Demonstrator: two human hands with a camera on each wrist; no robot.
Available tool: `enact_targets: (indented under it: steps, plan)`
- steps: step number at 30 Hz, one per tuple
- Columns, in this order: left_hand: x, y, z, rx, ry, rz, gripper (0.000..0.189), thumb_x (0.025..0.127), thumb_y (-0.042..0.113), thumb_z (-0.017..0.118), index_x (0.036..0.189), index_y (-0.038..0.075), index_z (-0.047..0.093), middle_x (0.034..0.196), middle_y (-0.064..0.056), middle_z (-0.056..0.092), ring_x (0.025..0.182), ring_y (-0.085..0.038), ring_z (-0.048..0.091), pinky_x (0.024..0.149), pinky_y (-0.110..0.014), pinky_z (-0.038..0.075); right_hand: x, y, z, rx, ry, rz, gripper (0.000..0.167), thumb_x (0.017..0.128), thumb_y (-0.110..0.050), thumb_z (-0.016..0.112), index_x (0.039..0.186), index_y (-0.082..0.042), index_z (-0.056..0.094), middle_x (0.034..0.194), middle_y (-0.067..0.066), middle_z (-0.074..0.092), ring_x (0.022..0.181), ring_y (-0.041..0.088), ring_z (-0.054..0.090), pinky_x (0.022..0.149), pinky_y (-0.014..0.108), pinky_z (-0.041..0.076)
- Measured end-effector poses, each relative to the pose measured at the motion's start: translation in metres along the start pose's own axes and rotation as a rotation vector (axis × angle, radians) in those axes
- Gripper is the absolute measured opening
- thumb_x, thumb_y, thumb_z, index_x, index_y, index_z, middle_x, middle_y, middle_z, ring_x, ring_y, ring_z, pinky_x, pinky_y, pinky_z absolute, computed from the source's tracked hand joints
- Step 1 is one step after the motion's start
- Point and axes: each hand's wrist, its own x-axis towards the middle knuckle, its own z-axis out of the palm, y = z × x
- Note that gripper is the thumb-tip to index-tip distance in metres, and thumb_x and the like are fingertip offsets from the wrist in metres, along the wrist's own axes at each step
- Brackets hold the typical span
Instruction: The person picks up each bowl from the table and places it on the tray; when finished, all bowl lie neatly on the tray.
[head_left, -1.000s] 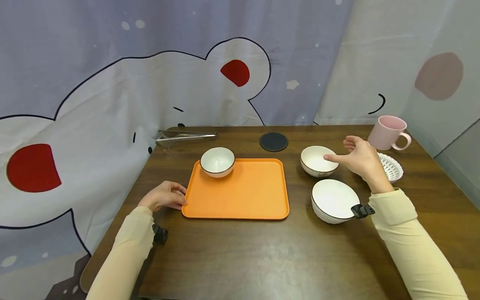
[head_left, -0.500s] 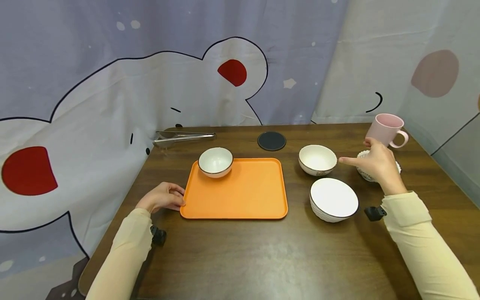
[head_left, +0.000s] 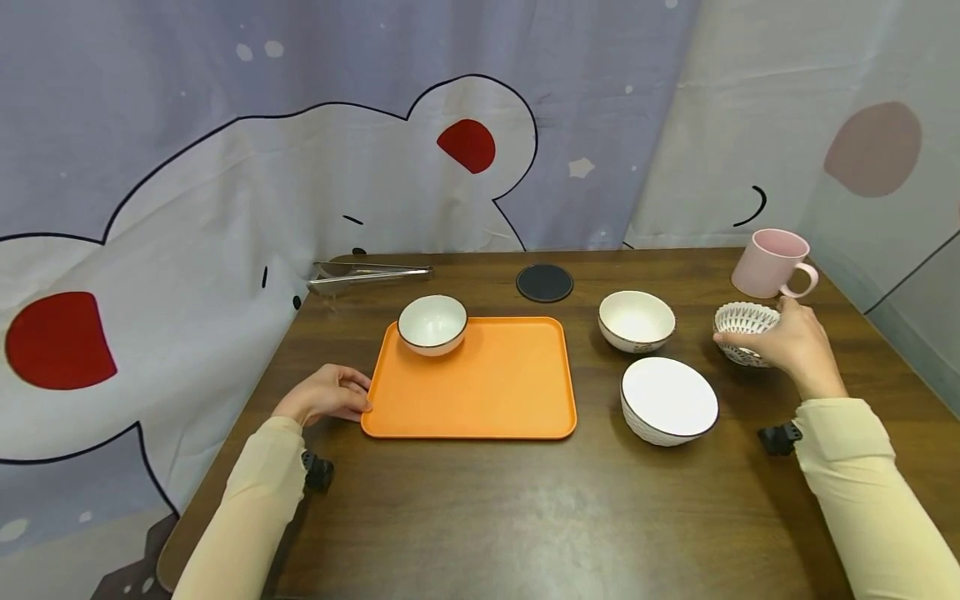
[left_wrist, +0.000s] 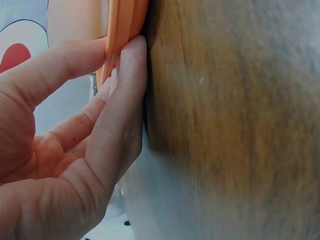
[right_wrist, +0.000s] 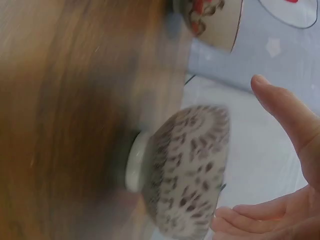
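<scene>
At the left of the head view, my left hand (head_left: 324, 395) pinches the near-left edge of an orange tray (head_left: 495, 392). The left wrist view has the tray's rim (left_wrist: 122, 30) between thumb and fingers. A white bowl with a dark rim (head_left: 432, 323) sits in the tray's far-left corner. On the right, my right hand (head_left: 798, 346) spreads thumb and fingers around a small white openwork bowl (head_left: 742, 317). In the right wrist view the thumb stands apart from that bowl (right_wrist: 187, 172), while the fingers are near its rim; contact is unclear.
A floral bowl (head_left: 636, 323) and a larger white ribbed bowl (head_left: 667, 404) stand between tray and right hand. A pink mug (head_left: 768, 262) is behind the openwork bowl. Metal tongs (head_left: 371, 273) and a black round coaster (head_left: 544, 283) lie along the table's back edge.
My right hand has moved right, past the floral bowl, and lowered to the openwork bowl. The left hand and the tray have stayed in place.
</scene>
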Motion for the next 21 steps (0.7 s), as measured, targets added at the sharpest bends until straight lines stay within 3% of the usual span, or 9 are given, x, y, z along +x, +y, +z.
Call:
enact_targets:
  steps: [7,21]
  plan:
    - [-0.003,0.001,0.001,0.001,-0.001,0.005,0.045,0.085,-0.004,0.066,0.124,-0.016,0.048,0.098,-0.013,0.065,0.081,-0.018,0.068,0.077,-0.037,0.061,0.006,0.021,0.001,-0.086,-0.081,0.064,0.133,0.073,-0.058,0.078,0.139,0.029,0.003,0.130,0.056,0.023,0.117,0.065,0.031,0.096,0.073,0.034]
    - [-0.002,0.001,0.001,0.001,0.003,0.008,0.045,0.085,-0.004,0.066,0.123,-0.016,0.048,0.095,-0.012,0.065,0.080,-0.017,0.068,0.077,-0.036,0.061,0.009,0.026,0.011,-0.068,-0.139,0.153,0.131,0.074,-0.060,0.074,0.135,0.031,0.003,0.125,0.055,0.022,0.106,0.064,0.039,0.092,0.070,0.041]
